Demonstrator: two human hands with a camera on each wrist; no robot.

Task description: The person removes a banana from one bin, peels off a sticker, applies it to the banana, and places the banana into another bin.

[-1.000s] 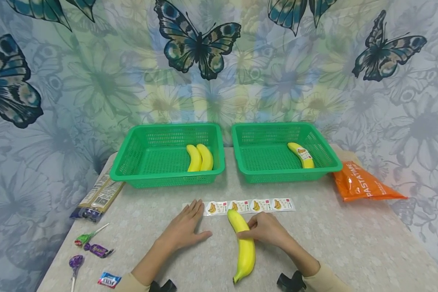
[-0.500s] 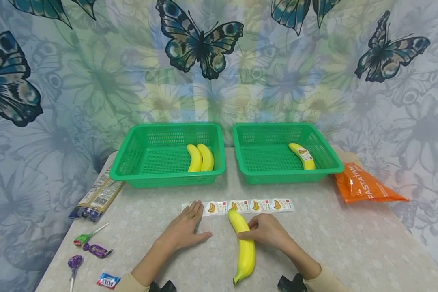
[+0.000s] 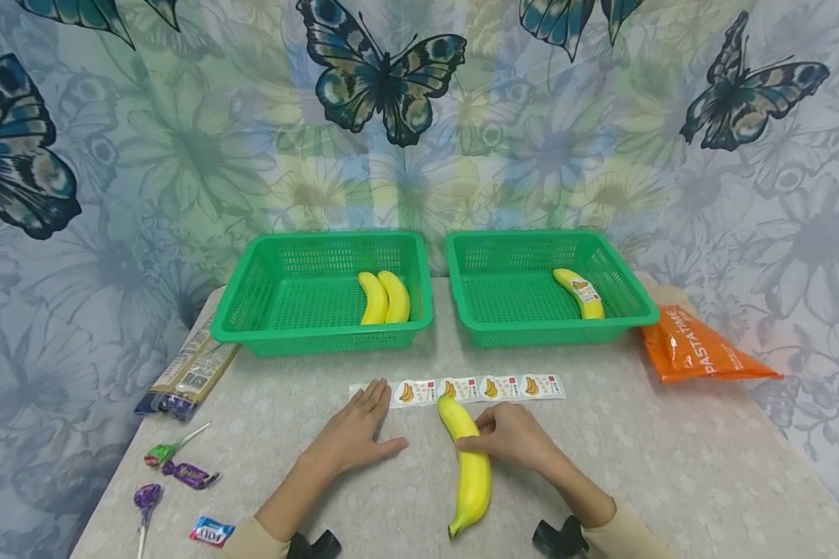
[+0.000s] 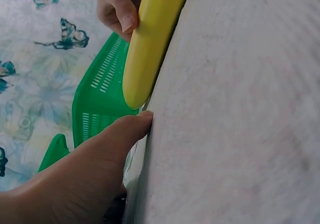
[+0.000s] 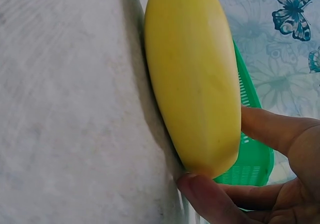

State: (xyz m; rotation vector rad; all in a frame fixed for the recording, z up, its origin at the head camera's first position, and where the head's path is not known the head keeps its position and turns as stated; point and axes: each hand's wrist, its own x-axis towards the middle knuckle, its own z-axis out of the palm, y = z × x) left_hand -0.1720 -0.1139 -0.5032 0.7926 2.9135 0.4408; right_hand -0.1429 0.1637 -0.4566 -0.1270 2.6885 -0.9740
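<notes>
left hand (image 3: 353,437) is lying flat, fingers spread, left of the banana (image 3: 470,463), fingertips on the sticker strip (image 3: 482,388) | banana is lying on the table (image 3: 671,466), tip touching the strip | right hand (image 3: 510,436) is curling round its upper half | seems light, firm, smooth-skinned, bruisable; best gripped gently mid-body

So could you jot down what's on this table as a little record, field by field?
left hand: left hand lies flat on the grey table, fingers on the end of the sticker strip
right hand: right hand grips the long yellow banana
sticker strip: paper strip of banana stickers, beyond the banana's far tip
left green plastic basket: two yellow bananas
right green plastic basket: one labelled banana
table edges: orange pasta bag, wrapped sweets
</notes>
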